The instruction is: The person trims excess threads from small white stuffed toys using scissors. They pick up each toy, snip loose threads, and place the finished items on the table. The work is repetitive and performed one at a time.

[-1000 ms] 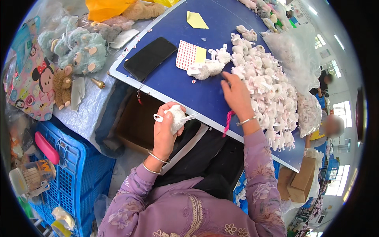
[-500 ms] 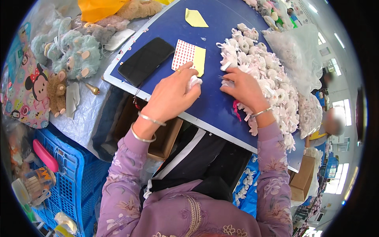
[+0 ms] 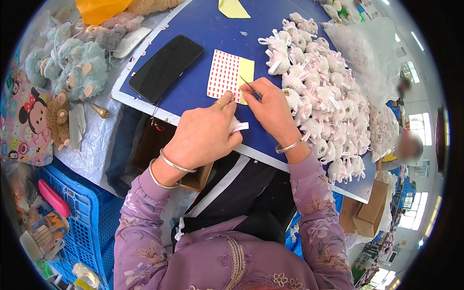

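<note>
My left hand (image 3: 198, 135) is closed round a small white plush piece, mostly hidden in the palm, whose white fabric tag (image 3: 240, 127) sticks out toward the right. Its extended fingertips rest on the lower edge of a sheet of small red-and-white stickers (image 3: 223, 72) with a bare yellow strip along its right side. In my right hand (image 3: 270, 113) is a pair of dark, pointed tweezers (image 3: 250, 87), the tip over that yellow strip. To the right lies a large pile of small white plush animals (image 3: 319, 96) with pink ears and white tags.
A black phone (image 3: 166, 67) lies left of the sheet on the blue tabletop (image 3: 222, 31), with a yellow paper piece (image 3: 233, 8) farther back. Blue-green plush toys (image 3: 79, 67) sit far left above a blue crate (image 3: 82, 217). A clear plastic bag (image 3: 362, 58) stands behind the pile.
My right hand has moved left from the plush pile's edge to the sticker sheet, bringing the tweezers over it. My left hand has come slightly nearer, and the plush piece's tag now shows.
</note>
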Action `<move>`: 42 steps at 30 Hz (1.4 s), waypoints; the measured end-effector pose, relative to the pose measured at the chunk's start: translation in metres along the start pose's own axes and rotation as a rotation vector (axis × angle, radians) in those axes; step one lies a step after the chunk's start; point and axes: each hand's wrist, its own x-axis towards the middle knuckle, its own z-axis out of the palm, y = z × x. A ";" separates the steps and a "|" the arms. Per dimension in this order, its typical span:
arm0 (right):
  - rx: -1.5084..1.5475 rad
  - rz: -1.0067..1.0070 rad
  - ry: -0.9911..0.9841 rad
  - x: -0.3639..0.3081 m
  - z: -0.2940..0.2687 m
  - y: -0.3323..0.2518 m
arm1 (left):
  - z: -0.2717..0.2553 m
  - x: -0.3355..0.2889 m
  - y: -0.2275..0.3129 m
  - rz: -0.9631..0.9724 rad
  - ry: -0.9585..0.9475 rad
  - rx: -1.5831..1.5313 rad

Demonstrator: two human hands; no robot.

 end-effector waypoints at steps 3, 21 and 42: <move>0.027 0.014 -0.022 -0.008 -0.003 -0.003 | 0.002 -0.009 0.002 0.043 -0.019 -0.010; 0.170 0.243 -0.004 -0.038 -0.004 -0.019 | 0.008 -0.031 0.018 0.044 -0.089 0.013; 0.190 0.316 0.091 -0.050 0.004 -0.018 | 0.013 -0.032 0.020 0.066 -0.043 0.007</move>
